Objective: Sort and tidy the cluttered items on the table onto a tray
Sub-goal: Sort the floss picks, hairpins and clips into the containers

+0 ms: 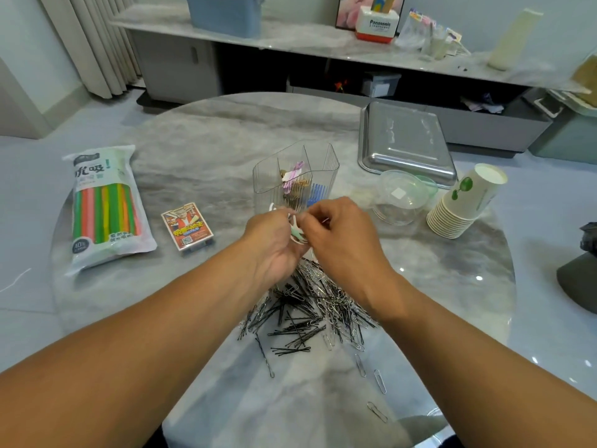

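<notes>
A heap of black hairpins and silver paper clips (pixel 310 305) lies on the round marble table (pixel 200 130). Above its far edge my left hand (pixel 274 240) grips a small bunch of white and green floss picks (pixel 296 232). My right hand (pixel 339 234) pinches at the same bunch from the right, fingertips meeting my left fingers. Just behind my hands stands a clear divided organizer (pixel 297 179) holding pink, gold and blue items. The steel tray (pixel 403 140) sits at the far right, upside down.
A bag of coloured straws (pixel 106 205) lies at the left, a card box (pixel 187 226) beside it. A clear lidded tub (pixel 400 198) and a tipped stack of paper cups (pixel 465 205) sit right of the organizer. Loose clips (pixel 379 381) lie near the front edge.
</notes>
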The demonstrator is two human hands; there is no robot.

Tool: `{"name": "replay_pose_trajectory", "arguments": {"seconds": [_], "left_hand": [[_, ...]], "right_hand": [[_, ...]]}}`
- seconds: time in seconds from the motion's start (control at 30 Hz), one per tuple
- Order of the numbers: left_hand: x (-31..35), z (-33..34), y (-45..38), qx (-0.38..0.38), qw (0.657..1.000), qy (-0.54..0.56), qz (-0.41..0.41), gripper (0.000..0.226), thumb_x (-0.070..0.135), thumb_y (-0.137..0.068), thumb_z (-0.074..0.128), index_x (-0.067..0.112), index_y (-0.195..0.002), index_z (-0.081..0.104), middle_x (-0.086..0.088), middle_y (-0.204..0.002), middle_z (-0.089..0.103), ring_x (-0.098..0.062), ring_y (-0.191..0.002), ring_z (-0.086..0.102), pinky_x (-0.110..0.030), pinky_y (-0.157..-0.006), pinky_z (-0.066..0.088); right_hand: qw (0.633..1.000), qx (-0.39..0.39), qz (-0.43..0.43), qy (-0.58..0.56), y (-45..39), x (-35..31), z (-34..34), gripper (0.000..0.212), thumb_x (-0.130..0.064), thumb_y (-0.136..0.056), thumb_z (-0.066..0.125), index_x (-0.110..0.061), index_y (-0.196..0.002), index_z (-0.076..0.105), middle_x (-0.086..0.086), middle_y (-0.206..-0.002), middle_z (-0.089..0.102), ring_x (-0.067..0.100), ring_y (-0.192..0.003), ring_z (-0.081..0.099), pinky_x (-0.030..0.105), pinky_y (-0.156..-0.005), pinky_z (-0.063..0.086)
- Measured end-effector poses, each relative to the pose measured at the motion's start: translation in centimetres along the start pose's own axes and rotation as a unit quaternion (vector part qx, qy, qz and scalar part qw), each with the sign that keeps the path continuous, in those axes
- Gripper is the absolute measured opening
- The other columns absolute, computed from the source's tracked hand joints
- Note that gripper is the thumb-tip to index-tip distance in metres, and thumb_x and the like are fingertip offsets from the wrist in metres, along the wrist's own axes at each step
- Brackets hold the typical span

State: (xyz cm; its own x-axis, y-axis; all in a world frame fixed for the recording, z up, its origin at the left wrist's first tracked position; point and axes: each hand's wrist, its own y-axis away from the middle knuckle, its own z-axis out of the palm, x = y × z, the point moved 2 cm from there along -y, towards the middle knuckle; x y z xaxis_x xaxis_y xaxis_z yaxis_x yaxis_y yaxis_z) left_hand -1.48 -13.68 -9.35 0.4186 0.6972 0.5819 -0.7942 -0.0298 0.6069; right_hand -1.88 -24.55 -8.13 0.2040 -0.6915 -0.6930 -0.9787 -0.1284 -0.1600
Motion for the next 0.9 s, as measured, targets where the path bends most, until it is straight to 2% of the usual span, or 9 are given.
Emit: {"name": "replay_pose_trajectory", "arguments": {"seconds": [0.07, 0.13, 0.3, 0.43, 0.63, 0.7, 0.77, 0.83, 0.9], "left_hand": [[0.4, -0.2, 0.1, 0.013, 1.0, 0.0, 0.015, 0.029, 0.004, -0.106, 0.035, -0.004, -0.129, 0.05, -0.027, -0.12, 0.064, -0.034, -0.1, 0.072, -0.042, -0.078, 0.062], [0.4, 0.0, 0.4, 0.029, 0.999, -0.018, 0.017, 0.03, 0.014, -0.108, 0.035, -0.001, -0.117, 0.06, -0.022, -0.119, 0.068, -0.035, -0.103, 0.07, -0.042, -0.082, 0.059], [0.7, 0.1, 0.5, 0.037, 0.996, -0.039, 0.068, 0.041, 0.025, -0.109, 0.033, 0.009, -0.093, 0.068, -0.004, -0.093, 0.071, -0.016, -0.061, 0.057, -0.028, -0.053, 0.038], [0.4, 0.2, 0.8, 0.014, 0.992, -0.061, 0.113, 0.032, 0.023, -0.11, 0.038, 0.007, -0.116, 0.066, -0.002, -0.098, 0.072, -0.003, -0.039, 0.053, -0.014, -0.036, 0.036], [1.2, 0.2, 2.1, -0.069, 0.979, -0.147, 0.125, 0.021, 0.024, -0.107, 0.046, 0.019, -0.11, 0.066, -0.003, -0.105, 0.072, -0.008, -0.08, 0.067, -0.026, -0.078, 0.058], [3.0, -0.5, 2.5, -0.082, 0.954, -0.254, 0.134, 0.022, 0.031, -0.104, 0.053, 0.017, -0.116, 0.064, -0.008, -0.117, 0.069, -0.017, -0.098, 0.066, -0.036, -0.096, 0.053], [5.5, -1.8, 3.2, -0.079, 0.901, -0.397, 0.157, 0.059, 0.042, -0.091, 0.069, 0.018, -0.14, 0.049, -0.005, -0.138, 0.059, -0.021, -0.118, 0.059, -0.04, -0.105, 0.046], [7.8, -3.5, 4.4, -0.067, 0.831, -0.527, 0.167, 0.107, 0.055, -0.065, 0.083, 0.032, -0.154, 0.029, 0.007, -0.146, 0.047, -0.017, -0.124, 0.05, -0.036, -0.1, 0.045], [8.9, -5.3, 5.2, -0.066, 0.768, -0.619, 0.15, 0.125, 0.057, -0.049, 0.088, 0.042, -0.155, 0.022, 0.009, -0.151, 0.04, -0.016, -0.129, 0.044, -0.032, -0.094, 0.047]], "right_hand": [[0.991, -0.015, 0.082, -0.109, 0.0, 0.2, 0.3, 0.023, -0.042, -0.094, 0.067, -0.023, -0.081, 0.071, -0.008, -0.073, 0.069, 0.004, -0.065, 0.063, 0.025, -0.059, 0.049], [0.96, -0.054, 0.147, -0.232, 0.4, 0.1, 1.1, 0.019, -0.037, -0.093, 0.071, -0.019, -0.087, 0.072, -0.005, -0.071, 0.071, 0.009, -0.063, 0.066, 0.027, -0.059, 0.056], [0.926, -0.022, 0.162, -0.34, 0.6, -0.5, 2.2, 0.012, -0.018, -0.097, 0.069, -0.009, -0.093, 0.076, 0.002, -0.068, 0.071, 0.011, -0.058, 0.065, 0.024, -0.058, 0.054], [0.852, 0.007, 0.218, -0.475, 0.2, -1.4, 2.2, 0.01, -0.004, -0.095, 0.068, 0.0, -0.099, 0.075, 0.012, -0.081, 0.076, 0.015, -0.064, 0.07, 0.024, -0.062, 0.058], [0.743, 0.005, 0.268, -0.613, -0.1, -2.0, 1.1, 0.01, 0.01, -0.09, 0.066, 0.002, -0.088, 0.072, 0.013, -0.077, 0.075, 0.016, -0.064, 0.072, 0.021, -0.067, 0.062], [0.747, 0.006, 0.271, -0.607, -0.4, -1.9, 0.3, 0.009, 0.011, -0.087, 0.069, 0.005, -0.093, 0.072, 0.017, -0.082, 0.075, 0.018, -0.066, 0.073, 0.022, -0.068, 0.062], [0.76, 0.014, 0.28, -0.586, -0.7, -1.3, -0.7, 0.011, 0.01, -0.084, 0.071, 0.006, -0.094, 0.072, 0.019, -0.086, 0.076, 0.02, -0.068, 0.074, 0.023, -0.068, 0.062], [0.777, 0.019, 0.287, -0.559, -0.8, -0.6, -1.5, 0.01, 0.011, -0.083, 0.072, 0.007, -0.092, 0.072, 0.02, -0.087, 0.076, 0.021, -0.069, 0.075, 0.023, -0.066, 0.062], [0.795, 0.015, 0.288, -0.533, -0.6, 0.0, -1.8, 0.012, 0.011, -0.082, 0.073, 0.008, -0.093, 0.071, 0.019, -0.089, 0.077, 0.022, -0.071, 0.076, 0.023, -0.065, 0.062]]}}
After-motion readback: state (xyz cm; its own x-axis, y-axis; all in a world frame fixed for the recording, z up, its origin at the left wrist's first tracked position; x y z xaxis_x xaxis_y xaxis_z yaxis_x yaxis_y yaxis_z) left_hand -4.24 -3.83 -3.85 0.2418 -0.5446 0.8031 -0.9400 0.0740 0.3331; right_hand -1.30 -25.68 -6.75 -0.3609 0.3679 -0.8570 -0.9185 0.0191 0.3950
